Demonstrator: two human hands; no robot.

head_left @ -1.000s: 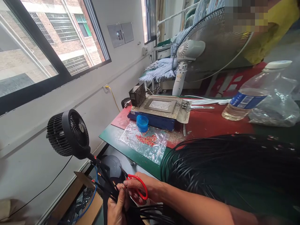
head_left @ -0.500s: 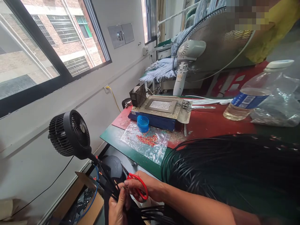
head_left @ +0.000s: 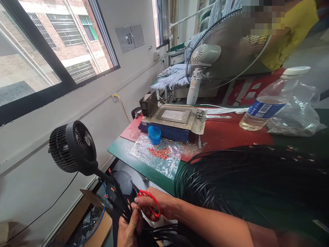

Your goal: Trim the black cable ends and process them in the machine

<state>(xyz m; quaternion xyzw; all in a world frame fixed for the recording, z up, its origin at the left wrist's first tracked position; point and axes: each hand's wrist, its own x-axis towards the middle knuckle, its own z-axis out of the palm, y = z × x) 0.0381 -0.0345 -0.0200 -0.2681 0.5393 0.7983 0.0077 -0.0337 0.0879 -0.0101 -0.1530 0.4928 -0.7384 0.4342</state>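
Several thin black cables (head_left: 120, 202) fan out from the left hand (head_left: 130, 230) at the bottom edge of the view, below the front of the green bench (head_left: 144, 168); its fingers are pressed together around the bunch, thumb up against the wires, whose stripped ends show copper and red. Right beside it, touching or nearly so, the right hand (head_left: 156, 206) has its fingers through the loops of the red-handled scissors (head_left: 147, 204), with the dark blades pointing up-left into the fan of cables; whether the blades are apart I cannot tell. With blade tips that close to the left thumb, a slip could nick skin, or cut a wire that was not meant. The loose ends splay unevenly, so one could escape the pinch. Behind, the big coil of black cable (head_left: 244, 185) lies heaped on the bench and could drag on the held strands. A small black fan (head_left: 73, 147) stands near the cable tips, and the open cardboard box (head_left: 95, 226) sits below.
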